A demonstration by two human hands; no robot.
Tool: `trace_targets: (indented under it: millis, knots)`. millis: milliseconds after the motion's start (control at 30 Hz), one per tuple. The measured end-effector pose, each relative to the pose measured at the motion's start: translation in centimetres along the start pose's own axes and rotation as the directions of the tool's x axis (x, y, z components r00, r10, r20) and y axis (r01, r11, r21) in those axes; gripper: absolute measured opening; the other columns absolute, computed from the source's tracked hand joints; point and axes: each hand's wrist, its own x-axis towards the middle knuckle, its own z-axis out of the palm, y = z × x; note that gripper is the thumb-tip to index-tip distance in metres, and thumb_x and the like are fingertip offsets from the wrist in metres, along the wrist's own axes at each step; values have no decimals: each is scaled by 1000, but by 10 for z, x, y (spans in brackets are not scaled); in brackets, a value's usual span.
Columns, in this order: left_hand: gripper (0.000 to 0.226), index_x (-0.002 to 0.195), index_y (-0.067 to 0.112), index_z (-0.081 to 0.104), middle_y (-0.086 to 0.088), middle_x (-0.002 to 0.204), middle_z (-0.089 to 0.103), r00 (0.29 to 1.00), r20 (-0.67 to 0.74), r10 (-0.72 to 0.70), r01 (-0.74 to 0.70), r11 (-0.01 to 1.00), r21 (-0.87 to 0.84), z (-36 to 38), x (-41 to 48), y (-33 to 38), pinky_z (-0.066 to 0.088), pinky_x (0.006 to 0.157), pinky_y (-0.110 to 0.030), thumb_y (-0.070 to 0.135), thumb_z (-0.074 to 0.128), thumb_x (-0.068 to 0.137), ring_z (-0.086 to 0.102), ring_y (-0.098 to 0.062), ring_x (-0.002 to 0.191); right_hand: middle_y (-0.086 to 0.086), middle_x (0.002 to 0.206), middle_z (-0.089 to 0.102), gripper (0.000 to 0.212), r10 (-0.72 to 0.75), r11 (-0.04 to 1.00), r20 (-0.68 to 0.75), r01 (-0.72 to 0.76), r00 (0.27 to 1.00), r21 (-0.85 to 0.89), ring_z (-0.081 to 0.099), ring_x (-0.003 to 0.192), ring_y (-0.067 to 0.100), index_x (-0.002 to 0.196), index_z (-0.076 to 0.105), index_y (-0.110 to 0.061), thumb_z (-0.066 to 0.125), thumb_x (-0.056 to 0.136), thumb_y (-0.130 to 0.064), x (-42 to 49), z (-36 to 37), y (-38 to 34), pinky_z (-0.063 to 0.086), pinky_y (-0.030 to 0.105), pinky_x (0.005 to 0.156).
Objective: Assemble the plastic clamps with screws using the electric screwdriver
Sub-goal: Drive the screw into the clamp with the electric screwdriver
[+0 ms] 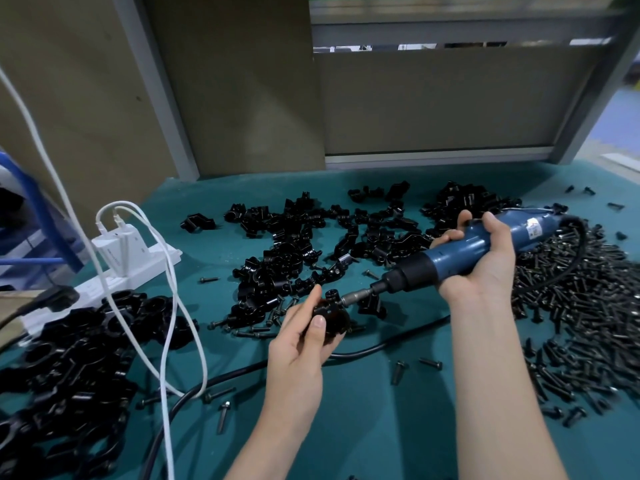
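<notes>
Teal mat [381,427] strewn with screws [588,323] | left hand [298,344] grips clamp [330,315] | right hand [485,258] grips screwdriver [446,256]

1. Plain teal cloth-covered desk [363,431];
2. Blue cylindrical electric screwdriver [460,247]: black collar, silver bit, white label;
3. Glossy black round plastic clamp [330,318]; loose black plastic clamp pieces [277,261] match;
4. Black metal screws [581,306]; black rubber cable [384,344];
5. White plastic power strip [104,285]; white charging cables [169,441].

Blue screwdriver [453,252] (tilted) bit against black clamp [334,317].
</notes>
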Motion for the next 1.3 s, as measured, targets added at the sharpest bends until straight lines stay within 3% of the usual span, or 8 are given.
trace_targets:
  millis: [167, 233, 400, 567, 767, 967, 1100, 1300]
  knots:
    - [47, 117, 61, 54, 17, 140, 48, 999, 36, 10, -15, 989, 149, 3, -4, 2, 47, 103, -33, 25, 61, 88, 62, -11, 116, -4, 69, 66, 19, 2, 1000, 16, -2, 1000, 4, 52, 46, 8, 69, 63, -15, 65, 87, -21, -3, 2, 0, 47, 17, 53]
    - [49, 119, 61, 49, 12, 145, 44, 999, 34, 0, -6, 984, 178, 4, -5, 3, 44, 107, -36, 31, 63, 84, 61, -11, 117, -4, 73, 66, 11, -8, 1000, 27, 8, 1000, -5, 51, 48, 8, 80, 59, -15, 65, 87, -21, -4, 4, 0, 47, 18, 55]
    - [49, 136, 33, 48, -7, 124, 66, 998, 9, -55, 55, 998, 15, 4, -2, 0, 54, 83, -19, 11, 55, 93, 70, -17, 102, -6, 78, 67, 10, -42, 998, 100, 47, 994, -47, 49, 50, 8, 89, 54, -18, 63, 88, -22, -9, 13, -2, 45, 19, 55]
    - [34, 126, 21, 58, -2, 107, 73, 997, -36, -62, 59, 995, -81, 6, 0, 2, 58, 75, -26, 8, 50, 96, 72, -25, 96, -7, 74, 67, 39, -71, 991, 234, 96, 970, -97, 49, 49, 7, 54, 69, -20, 57, 91, -23, -22, 29, -1, 45, 19, 53]
    - [30, 122, 9, 63, -12, 106, 71, 994, -72, -81, 76, 994, -76, 4, -1, 2, 59, 68, -26, 5, 45, 99, 73, -26, 90, -5, 79, 66, 8, -106, 973, 345, 169, 933, -157, 49, 51, 8, 83, 55, -17, 57, 90, -21, -36, 43, 1, 45, 22, 54]
    - [29, 121, 14, 63, 1, 93, 75, 996, -61, -60, 60, 998, -5, 5, 0, -4, 58, 72, -23, 7, 44, 100, 73, -25, 89, -3, 78, 66, 19, -150, 949, 408, 247, 901, -197, 49, 51, 10, 72, 62, -17, 56, 90, -17, -45, 49, 4, 45, 24, 53]
    - [34, 131, 16, 56, 3, 95, 75, 997, -41, -69, 71, 996, 51, 2, -1, -8, 57, 75, -22, 6, 43, 101, 73, -21, 89, -1, 78, 65, 8, -156, 930, 446, 283, 882, -233, 49, 50, 11, 81, 55, -15, 56, 90, -15, -48, 52, 6, 45, 25, 53]
    - [71, 139, 56, 37, 18, 109, 69, 995, 98, -2, -16, 982, 187, 2, -2, -5, 48, 93, -22, 14, 64, 89, 68, -14, 106, -1, 76, 64, 7, -172, 927, 410, 288, 896, -239, 49, 48, 12, 91, 51, -11, 57, 90, -13, -50, 54, 11, 44, 25, 52]
